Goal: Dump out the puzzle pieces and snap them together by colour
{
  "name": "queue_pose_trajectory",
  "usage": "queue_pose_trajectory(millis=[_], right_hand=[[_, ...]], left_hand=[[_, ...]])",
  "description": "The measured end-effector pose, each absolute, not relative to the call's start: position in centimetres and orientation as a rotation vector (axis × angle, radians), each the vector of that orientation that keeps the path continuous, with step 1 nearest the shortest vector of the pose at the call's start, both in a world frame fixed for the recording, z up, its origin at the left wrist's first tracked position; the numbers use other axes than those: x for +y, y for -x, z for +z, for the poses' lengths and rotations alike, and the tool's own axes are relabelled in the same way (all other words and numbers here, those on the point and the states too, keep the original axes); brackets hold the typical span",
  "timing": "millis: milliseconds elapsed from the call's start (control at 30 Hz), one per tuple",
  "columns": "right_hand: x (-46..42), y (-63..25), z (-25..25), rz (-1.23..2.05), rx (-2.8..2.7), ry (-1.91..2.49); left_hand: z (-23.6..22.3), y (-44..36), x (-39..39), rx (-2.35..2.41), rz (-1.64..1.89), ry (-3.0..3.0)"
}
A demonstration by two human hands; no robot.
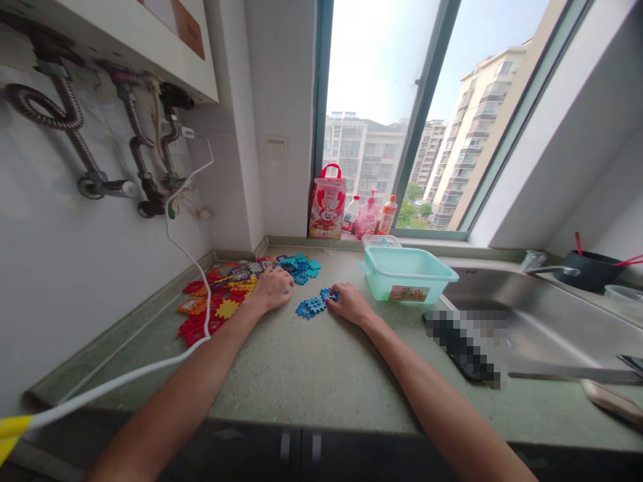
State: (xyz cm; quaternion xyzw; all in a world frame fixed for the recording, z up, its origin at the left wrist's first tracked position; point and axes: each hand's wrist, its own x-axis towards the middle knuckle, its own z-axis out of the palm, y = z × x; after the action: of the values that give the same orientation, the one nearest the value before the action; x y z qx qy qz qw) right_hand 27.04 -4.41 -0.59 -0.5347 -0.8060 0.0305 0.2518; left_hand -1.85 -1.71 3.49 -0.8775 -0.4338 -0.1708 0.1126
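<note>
My right hand (350, 303) has its fingers closed on a dark blue interlocking plastic piece (327, 294), low over the counter. Just left of it, more blue interlocking pieces (310, 307) lie together. My left hand (272, 290) rests at the right edge of a colourful heap, fingers curled; what they hold, if anything, is too small to make out. In that heap are red pieces (193, 331), yellow pieces (228, 308) and grey ones. Light blue pieces (305, 268) are gathered behind my left hand.
A mint-green plastic tub (409, 262) stands right of my right hand, by the steel sink (552, 335). A blurred-out dark object (462, 345) lies before the sink. A white cable (171, 361) crosses the counter at left. Bottles (368, 219) and a red-handled bag (327, 209) line the window.
</note>
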Motion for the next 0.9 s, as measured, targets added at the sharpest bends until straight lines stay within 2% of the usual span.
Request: queue_pose_trajectory(millis=[200, 367, 567, 900], right_hand=[[-5.2, -26.2, 0.1, 0.117, -1.996, 1.223], [-5.9, -24.8, -0.2, 0.230, -2.328, 0.999], [-6.1, -24.2, -0.2, 0.309, -2.323, 1.106], [-7.2, -22.7, 1.0, 0.136, -2.128, 1.039]], left_hand=[[3.2, 1.9, -1.6, -1.234, -0.476, 2.626], [2.7, 2.2, -1.2, -1.388, -0.570, 2.559], [2.5, 1.8, -1.2, -1.421, -0.568, 2.550], [2.6, 1.2, -1.1, -1.417, -0.608, 2.431]])
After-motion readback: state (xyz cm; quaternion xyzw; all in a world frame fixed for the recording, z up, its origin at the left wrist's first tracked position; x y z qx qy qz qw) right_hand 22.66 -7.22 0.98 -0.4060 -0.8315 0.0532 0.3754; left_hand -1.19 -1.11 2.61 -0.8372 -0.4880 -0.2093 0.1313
